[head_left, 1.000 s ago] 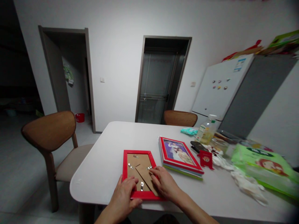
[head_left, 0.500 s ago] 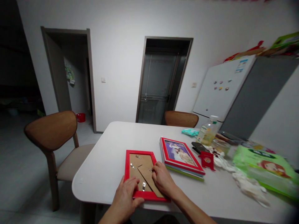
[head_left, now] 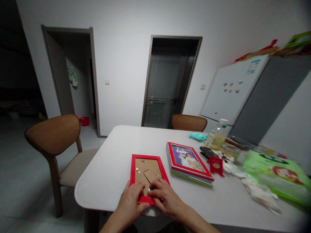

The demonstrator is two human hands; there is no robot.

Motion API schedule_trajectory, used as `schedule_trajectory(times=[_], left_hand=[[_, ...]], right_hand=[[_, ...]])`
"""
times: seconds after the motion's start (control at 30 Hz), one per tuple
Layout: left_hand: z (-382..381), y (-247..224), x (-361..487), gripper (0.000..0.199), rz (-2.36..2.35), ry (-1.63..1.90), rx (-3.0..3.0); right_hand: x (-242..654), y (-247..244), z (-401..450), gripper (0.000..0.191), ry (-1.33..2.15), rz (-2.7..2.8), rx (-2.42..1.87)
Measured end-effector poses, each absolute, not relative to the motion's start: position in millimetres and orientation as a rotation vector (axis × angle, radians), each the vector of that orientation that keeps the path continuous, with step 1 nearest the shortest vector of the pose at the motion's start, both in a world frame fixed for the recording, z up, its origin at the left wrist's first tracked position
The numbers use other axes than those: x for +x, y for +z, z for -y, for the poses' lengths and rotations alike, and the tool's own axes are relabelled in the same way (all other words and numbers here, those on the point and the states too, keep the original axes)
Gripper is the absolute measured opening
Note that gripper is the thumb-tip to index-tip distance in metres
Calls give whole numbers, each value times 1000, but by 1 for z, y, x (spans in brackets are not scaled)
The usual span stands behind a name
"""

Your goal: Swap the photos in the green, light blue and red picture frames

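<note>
A red picture frame [head_left: 133, 168] lies face down near the table's front edge, its brown backing board [head_left: 152, 166] showing with small metal clips on it. My left hand [head_left: 132, 199] grips the frame's lower left corner, thumb on the bottom border and fingers over the backing. Closed fingers of my right hand [head_left: 166, 197] are at the lower metal clip, which they mostly cover. To the right sits a stack of frames, the top one a red frame [head_left: 172, 158] with a photo of people on purple.
On the white table [head_left: 107, 168] at the right are a bottle [head_left: 216, 137], a black object [head_left: 207, 152], a red card [head_left: 216, 165], crumpled white tissue [head_left: 259, 192] and a green package [head_left: 277, 171]. A wooden chair [head_left: 54, 132] stands at the left, another [head_left: 189, 123] behind the table.
My right hand has moved down and left, from the right-side clip to the bottom one. The right-side clip is now uncovered. My left hand stays at the frame's lower left corner.
</note>
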State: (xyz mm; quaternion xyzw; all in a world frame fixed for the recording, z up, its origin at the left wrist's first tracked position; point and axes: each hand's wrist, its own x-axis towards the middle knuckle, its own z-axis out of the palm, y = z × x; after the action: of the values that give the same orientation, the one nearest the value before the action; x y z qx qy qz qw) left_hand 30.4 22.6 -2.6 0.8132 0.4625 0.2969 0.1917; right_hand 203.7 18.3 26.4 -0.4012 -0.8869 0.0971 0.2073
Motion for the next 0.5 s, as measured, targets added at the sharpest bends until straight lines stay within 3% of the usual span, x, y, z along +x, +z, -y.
schedule_trajectory(times=[0.5], left_hand=[[-23, -4, 29, 45, -1300, 818, 2265]], right_hand=[[203, 25, -52, 20, 423, 2467, -1255]])
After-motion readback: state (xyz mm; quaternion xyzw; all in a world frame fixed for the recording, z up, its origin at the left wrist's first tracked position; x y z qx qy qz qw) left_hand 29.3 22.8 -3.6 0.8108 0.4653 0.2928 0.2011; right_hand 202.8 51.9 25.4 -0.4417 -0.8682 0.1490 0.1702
